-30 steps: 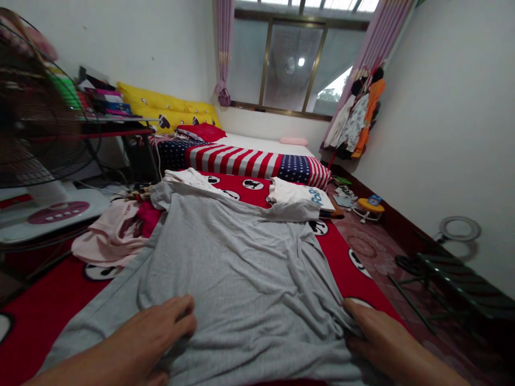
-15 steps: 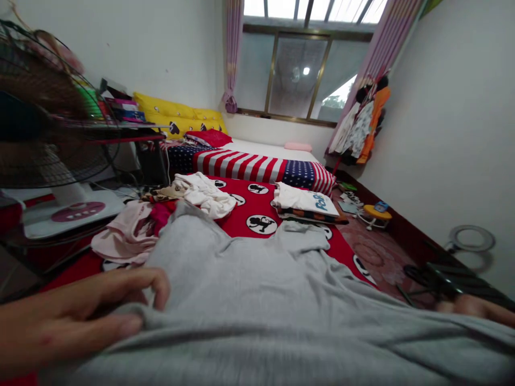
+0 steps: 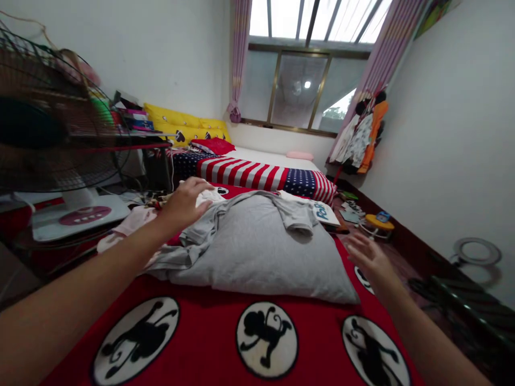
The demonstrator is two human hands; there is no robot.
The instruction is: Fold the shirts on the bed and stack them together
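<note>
A grey T-shirt (image 3: 257, 246) lies folded over on the red blanket with black monkey circles (image 3: 209, 332). My left hand (image 3: 185, 202) reaches out over the shirt's far left corner, fingers resting on the grey cloth beside a crumpled white garment (image 3: 209, 197). My right hand (image 3: 368, 260) hovers open at the shirt's right edge, fingers spread, holding nothing.
A large fan (image 3: 44, 128) stands at the left. Pink clothes (image 3: 132, 222) lie by the shirt's left side. Folded white clothes (image 3: 322, 212) sit beyond it. A flag-patterned bed (image 3: 265, 174) is behind. A dark rack (image 3: 462, 300) and a small yellow stool (image 3: 378, 222) stand on the floor at right.
The grey shirt's near half was lifted and thrown over away from me, baring the red blanket in front. Both hands let go of the hem; the left reached forward.
</note>
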